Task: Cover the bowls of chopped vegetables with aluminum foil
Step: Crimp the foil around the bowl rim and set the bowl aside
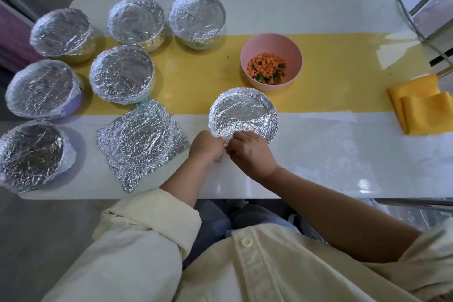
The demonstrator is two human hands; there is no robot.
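A bowl wrapped in crinkled aluminum foil (242, 113) stands near the middle of the table. My left hand (207, 146) and my right hand (250, 152) meet at its near rim, and both pinch the foil edge there. Behind it a pink bowl (270, 43) sits uncovered, holding diced carrot and green vegetable pieces (267, 67). A loose, wrinkled foil sheet (142, 142) lies flat to the left of my hands.
Several foil-covered bowls (122, 73) crowd the left half of the white table (318, 154), which has a yellow runner (343, 68) across it. A folded yellow cloth (421, 105) lies at the right edge. A radiator stands behind the table.
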